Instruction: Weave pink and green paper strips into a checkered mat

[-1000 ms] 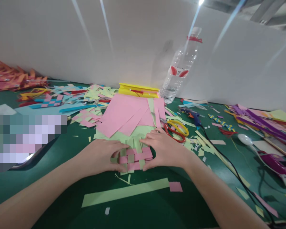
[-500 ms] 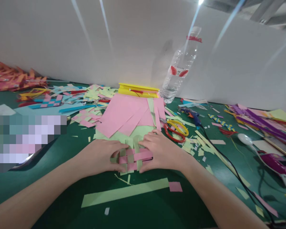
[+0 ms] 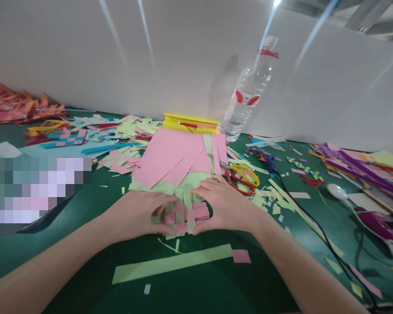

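Note:
A small woven mat of pink and pale green paper strips (image 3: 180, 216) lies on the green table between my hands. My left hand (image 3: 139, 213) is curled round its left edge, thumb at the near side and fingers at the far side. Across from it, my right hand (image 3: 224, 205) grips the right part the same way, its thumb on the near edge by a green strip. Pink strip ends stick out toward the right palm. Nearer to me lie a long pale green strip (image 3: 172, 264) and a small pink paper piece (image 3: 241, 256).
Behind the hands are pink sheets (image 3: 177, 150), red-and-yellow-handled scissors (image 3: 242, 179) and a leaning plastic bottle (image 3: 244, 102). A blue glue gun (image 3: 263, 158) trails a black cord on the right. Paper scraps (image 3: 277, 203) and a purple device (image 3: 380, 229) lie nearby.
My right hand has shifted very slightly and its fingers lie a little further from the pink strip ends, which show more. My left hand stays nearly still.

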Action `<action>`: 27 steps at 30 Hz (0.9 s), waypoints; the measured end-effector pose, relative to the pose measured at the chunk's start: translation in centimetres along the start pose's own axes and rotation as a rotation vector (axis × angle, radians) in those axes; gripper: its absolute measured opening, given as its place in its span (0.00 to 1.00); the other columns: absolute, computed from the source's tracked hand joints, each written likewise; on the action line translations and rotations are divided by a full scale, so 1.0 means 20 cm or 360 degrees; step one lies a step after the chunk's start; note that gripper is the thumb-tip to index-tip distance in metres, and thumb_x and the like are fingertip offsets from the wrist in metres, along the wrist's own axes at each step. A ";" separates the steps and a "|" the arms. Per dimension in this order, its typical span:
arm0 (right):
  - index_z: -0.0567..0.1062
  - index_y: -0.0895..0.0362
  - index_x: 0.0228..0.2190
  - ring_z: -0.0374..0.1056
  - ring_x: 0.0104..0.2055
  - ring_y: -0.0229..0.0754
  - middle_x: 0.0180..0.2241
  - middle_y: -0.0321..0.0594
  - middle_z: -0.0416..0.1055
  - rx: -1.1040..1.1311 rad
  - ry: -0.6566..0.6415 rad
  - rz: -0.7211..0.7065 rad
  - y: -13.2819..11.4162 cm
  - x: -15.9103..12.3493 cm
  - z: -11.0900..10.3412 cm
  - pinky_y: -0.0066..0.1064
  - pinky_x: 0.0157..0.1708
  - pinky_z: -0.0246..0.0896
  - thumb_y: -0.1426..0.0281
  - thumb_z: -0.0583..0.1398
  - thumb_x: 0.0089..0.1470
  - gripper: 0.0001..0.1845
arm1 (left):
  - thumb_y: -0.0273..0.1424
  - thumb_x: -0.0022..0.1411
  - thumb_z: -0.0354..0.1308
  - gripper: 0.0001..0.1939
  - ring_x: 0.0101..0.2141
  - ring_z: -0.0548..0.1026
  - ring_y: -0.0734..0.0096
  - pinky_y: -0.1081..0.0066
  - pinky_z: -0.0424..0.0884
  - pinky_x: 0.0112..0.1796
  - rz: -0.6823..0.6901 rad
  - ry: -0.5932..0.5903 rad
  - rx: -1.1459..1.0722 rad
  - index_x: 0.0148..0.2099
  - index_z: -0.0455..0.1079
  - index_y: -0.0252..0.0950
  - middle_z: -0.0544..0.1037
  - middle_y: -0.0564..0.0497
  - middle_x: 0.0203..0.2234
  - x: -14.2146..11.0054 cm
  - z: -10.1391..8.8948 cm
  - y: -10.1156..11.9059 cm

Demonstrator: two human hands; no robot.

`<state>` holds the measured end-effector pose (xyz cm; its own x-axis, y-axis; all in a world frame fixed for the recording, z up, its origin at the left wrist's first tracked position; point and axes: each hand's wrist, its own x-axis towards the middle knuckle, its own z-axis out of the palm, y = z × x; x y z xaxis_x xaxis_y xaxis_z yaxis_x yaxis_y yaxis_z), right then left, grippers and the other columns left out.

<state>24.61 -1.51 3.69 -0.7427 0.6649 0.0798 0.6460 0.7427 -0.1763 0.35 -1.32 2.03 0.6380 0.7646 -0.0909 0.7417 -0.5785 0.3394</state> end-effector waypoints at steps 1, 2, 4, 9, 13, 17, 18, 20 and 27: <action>0.72 0.62 0.47 0.64 0.46 0.50 0.41 0.46 0.71 0.0007 -0.0014 0.0006 0.01 0.00 0.00 0.44 0.51 0.49 0.42 0.58 0.46 0.39 | 0.47 0.52 0.62 0.29 0.24 0.72 0.68 0.74 0.56 0.22 0.0003 0.0019 -0.0010 0.54 0.70 0.41 0.75 0.55 0.24 0.00 0.00 0.00; 0.71 0.61 0.47 0.64 0.46 0.50 0.41 0.46 0.71 0.0006 -0.0036 0.0012 0.02 -0.01 -0.01 0.44 0.51 0.49 0.43 0.59 0.45 0.39 | 0.46 0.52 0.62 0.28 0.24 0.72 0.69 0.75 0.56 0.22 0.0001 0.0039 -0.0022 0.54 0.70 0.41 0.75 0.56 0.24 -0.01 0.00 0.00; 0.71 0.61 0.47 0.64 0.46 0.50 0.40 0.46 0.71 -0.0002 -0.0080 0.0020 0.03 -0.01 -0.01 0.45 0.51 0.50 0.44 0.60 0.44 0.38 | 0.44 0.52 0.64 0.28 0.23 0.72 0.70 0.75 0.57 0.23 -0.0010 0.0068 -0.0054 0.54 0.70 0.41 0.75 0.57 0.23 -0.01 -0.01 0.01; 0.73 0.61 0.45 0.65 0.44 0.50 0.39 0.46 0.71 0.0004 -0.0130 0.0021 0.01 0.00 0.00 0.45 0.50 0.50 0.44 0.60 0.45 0.36 | 0.47 0.52 0.62 0.25 0.22 0.71 0.72 0.76 0.59 0.23 -0.0003 -0.0021 -0.0162 0.49 0.72 0.42 0.78 0.57 0.25 -0.02 -0.04 0.04; 0.72 0.61 0.44 0.65 0.44 0.50 0.39 0.47 0.72 -0.0002 -0.0131 -0.0008 0.00 0.01 0.01 0.45 0.50 0.51 0.44 0.58 0.47 0.36 | 0.47 0.55 0.60 0.21 0.22 0.71 0.73 0.76 0.60 0.24 0.0051 -0.0031 -0.0226 0.48 0.73 0.44 0.80 0.57 0.27 -0.01 -0.05 0.05; 0.72 0.62 0.46 0.65 0.46 0.51 0.41 0.48 0.72 -0.0008 -0.0113 -0.0007 -0.01 0.01 0.01 0.45 0.51 0.51 0.44 0.59 0.47 0.36 | 0.50 0.56 0.59 0.21 0.22 0.71 0.72 0.76 0.61 0.24 0.0063 -0.0032 -0.0258 0.47 0.73 0.44 0.80 0.56 0.28 -0.01 -0.05 0.05; 0.72 0.62 0.45 0.65 0.46 0.51 0.41 0.48 0.72 -0.0006 -0.0112 -0.0008 -0.02 0.01 0.01 0.45 0.51 0.51 0.44 0.59 0.47 0.36 | 0.50 0.56 0.58 0.21 0.22 0.71 0.73 0.76 0.61 0.25 0.0063 -0.0035 -0.0263 0.47 0.74 0.44 0.80 0.56 0.28 -0.01 -0.05 0.05; 0.72 0.62 0.45 0.66 0.45 0.50 0.41 0.48 0.72 0.0001 -0.0109 -0.0009 -0.02 0.01 0.01 0.44 0.50 0.51 0.45 0.59 0.48 0.36 | 0.50 0.57 0.58 0.20 0.23 0.71 0.73 0.76 0.62 0.25 0.0071 -0.0029 -0.0243 0.47 0.74 0.45 0.80 0.56 0.29 -0.02 -0.04 0.05; 0.72 0.60 0.45 0.65 0.46 0.49 0.42 0.46 0.73 0.0215 0.0003 0.0073 -0.01 0.01 -0.01 0.43 0.50 0.53 0.46 0.61 0.47 0.34 | 0.46 0.64 0.47 0.19 0.22 0.71 0.73 0.76 0.58 0.24 0.0007 0.0246 -0.0031 0.38 0.73 0.40 0.77 0.54 0.22 -0.01 -0.01 -0.02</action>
<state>24.37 -1.62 3.95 -0.7126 0.6980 0.0702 0.6495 0.6943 -0.3100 -0.15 -1.20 2.07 0.6008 0.7975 0.0556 0.7336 -0.5776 0.3580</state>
